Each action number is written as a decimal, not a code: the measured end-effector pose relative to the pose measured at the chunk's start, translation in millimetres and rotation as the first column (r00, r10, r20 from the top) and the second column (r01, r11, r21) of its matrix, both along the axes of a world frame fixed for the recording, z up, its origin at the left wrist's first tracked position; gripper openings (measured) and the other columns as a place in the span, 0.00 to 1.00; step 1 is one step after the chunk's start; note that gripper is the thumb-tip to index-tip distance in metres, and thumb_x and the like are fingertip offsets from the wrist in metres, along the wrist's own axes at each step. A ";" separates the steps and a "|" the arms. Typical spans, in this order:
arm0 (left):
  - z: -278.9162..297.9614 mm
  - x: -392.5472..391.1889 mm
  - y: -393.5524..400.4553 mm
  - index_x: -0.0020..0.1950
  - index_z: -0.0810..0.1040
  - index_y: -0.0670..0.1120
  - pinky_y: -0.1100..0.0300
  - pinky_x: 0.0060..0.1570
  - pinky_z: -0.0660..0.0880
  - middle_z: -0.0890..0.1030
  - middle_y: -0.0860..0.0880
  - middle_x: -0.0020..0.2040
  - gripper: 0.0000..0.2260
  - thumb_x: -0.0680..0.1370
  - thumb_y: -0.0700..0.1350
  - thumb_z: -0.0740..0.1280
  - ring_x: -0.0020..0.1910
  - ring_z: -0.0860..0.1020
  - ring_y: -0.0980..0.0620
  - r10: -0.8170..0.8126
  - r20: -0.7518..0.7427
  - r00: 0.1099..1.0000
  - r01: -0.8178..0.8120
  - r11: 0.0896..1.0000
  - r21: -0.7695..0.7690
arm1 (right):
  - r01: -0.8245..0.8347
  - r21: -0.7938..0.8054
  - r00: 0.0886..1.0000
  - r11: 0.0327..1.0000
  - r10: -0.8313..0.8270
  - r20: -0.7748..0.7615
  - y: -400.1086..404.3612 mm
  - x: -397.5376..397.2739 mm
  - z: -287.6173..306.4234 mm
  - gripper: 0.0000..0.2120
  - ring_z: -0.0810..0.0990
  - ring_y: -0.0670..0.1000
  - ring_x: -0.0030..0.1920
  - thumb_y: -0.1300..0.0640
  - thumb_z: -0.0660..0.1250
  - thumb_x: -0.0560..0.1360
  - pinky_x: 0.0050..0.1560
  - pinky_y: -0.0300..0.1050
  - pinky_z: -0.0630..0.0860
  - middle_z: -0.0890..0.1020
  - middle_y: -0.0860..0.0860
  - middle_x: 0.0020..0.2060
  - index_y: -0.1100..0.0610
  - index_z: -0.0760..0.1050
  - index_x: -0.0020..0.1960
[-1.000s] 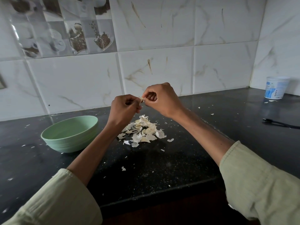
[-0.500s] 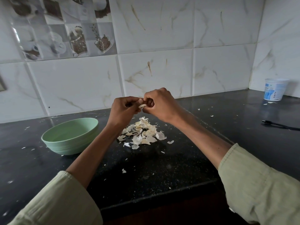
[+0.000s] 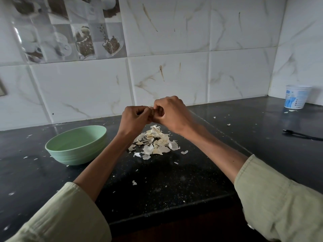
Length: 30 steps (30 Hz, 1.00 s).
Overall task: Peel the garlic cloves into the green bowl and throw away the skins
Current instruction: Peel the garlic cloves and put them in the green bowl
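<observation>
1. Head view: the left hand (image 3: pixel 134 117) and the right hand (image 3: pixel 170 113) meet above the tabletop (image 3: pixel 174 186), each grip pinched on one small garlic clove (image 3: pixel 153 112), mostly hidden.
2. The skins (image 3: pixel 154 141) lie piled below the hands.
3. The green bowl (image 3: pixel 76 145) stands left of the pile, apart from it.
4. The tabletop front edge is near the sleeves.

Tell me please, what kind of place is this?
Most likely a home kitchen. A dark stone countertop meets a white tiled wall, one tile printed with cups and coffee beans. A green bowl and a pile of garlic skins lie on the counter.
</observation>
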<state>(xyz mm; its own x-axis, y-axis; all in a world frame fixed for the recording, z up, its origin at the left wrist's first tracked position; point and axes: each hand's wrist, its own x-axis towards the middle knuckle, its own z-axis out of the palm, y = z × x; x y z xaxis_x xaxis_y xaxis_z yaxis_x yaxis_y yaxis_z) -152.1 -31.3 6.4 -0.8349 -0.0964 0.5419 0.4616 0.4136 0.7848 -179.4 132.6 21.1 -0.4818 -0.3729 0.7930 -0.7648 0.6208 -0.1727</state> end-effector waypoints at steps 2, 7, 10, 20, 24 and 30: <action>1.9 2.2 1.5 0.45 0.86 0.38 0.48 0.54 0.84 0.87 0.41 0.42 0.13 0.83 0.41 0.66 0.44 0.87 0.44 -0.036 0.023 0.999 0.035 0.998 0.057 | -0.019 -0.042 0.999 0.999 0.020 0.027 1.8 -1.1 0.0 0.11 0.80 0.47 0.32 0.48 0.75 0.74 0.37 0.49 0.79 0.81 0.45 0.30 0.52 0.80 0.39; 4.5 4.1 3.5 0.47 0.86 0.37 0.60 0.45 0.82 0.87 0.41 0.41 0.13 0.83 0.37 0.63 0.40 0.84 0.51 -0.066 0.001 0.998 0.066 0.997 -0.027 | -0.051 -0.082 0.996 0.995 0.057 0.073 8.0 -2.3 3.1 0.11 0.80 0.46 0.31 0.49 0.77 0.73 0.37 0.46 0.80 0.81 0.45 0.29 0.54 0.81 0.38; 5.3 3.0 2.4 0.49 0.86 0.38 0.63 0.43 0.81 0.87 0.40 0.42 0.13 0.84 0.38 0.62 0.40 0.85 0.52 -0.079 0.010 0.997 0.079 0.995 -0.065 | -0.047 -0.070 0.996 0.996 0.052 0.076 10.0 -3.0 3.8 0.10 0.80 0.46 0.31 0.49 0.77 0.73 0.37 0.48 0.80 0.81 0.45 0.30 0.53 0.81 0.39; 6.5 1.5 -0.6 0.49 0.85 0.37 0.60 0.44 0.80 0.86 0.40 0.44 0.14 0.85 0.39 0.62 0.39 0.84 0.52 -0.083 0.029 0.996 0.086 0.989 -0.117 | -0.005 -0.076 0.999 0.997 0.009 0.045 13.7 -4.7 5.1 0.07 0.80 0.44 0.32 0.54 0.76 0.71 0.39 0.50 0.81 0.81 0.43 0.30 0.51 0.79 0.38; 6.2 1.8 -1.1 0.51 0.86 0.37 0.60 0.44 0.80 0.86 0.40 0.45 0.13 0.86 0.41 0.63 0.40 0.84 0.52 -0.099 0.043 0.994 0.104 0.987 -0.126 | 0.001 -0.071 0.999 0.997 0.002 0.036 14.8 -5.2 5.2 0.08 0.79 0.44 0.32 0.53 0.76 0.71 0.39 0.49 0.80 0.80 0.43 0.31 0.51 0.78 0.37; 8.5 6.6 0.9 0.52 0.85 0.37 0.65 0.42 0.78 0.86 0.40 0.46 0.14 0.86 0.42 0.62 0.42 0.83 0.52 -0.134 0.072 0.988 0.142 0.983 -0.119 | 0.014 -0.070 1.000 0.997 -0.012 0.027 16.6 -8.2 5.6 0.10 0.77 0.44 0.32 0.53 0.78 0.71 0.36 0.41 0.75 0.80 0.43 0.30 0.51 0.78 0.37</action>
<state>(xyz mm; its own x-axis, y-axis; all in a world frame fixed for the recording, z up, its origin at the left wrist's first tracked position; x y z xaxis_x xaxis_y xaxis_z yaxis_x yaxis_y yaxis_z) -145.5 -30.4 14.9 -0.8687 0.0870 0.4876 0.4718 0.4449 0.7612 -187.6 149.2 26.7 -0.5074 -0.3099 0.8040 -0.7511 0.6165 -0.2363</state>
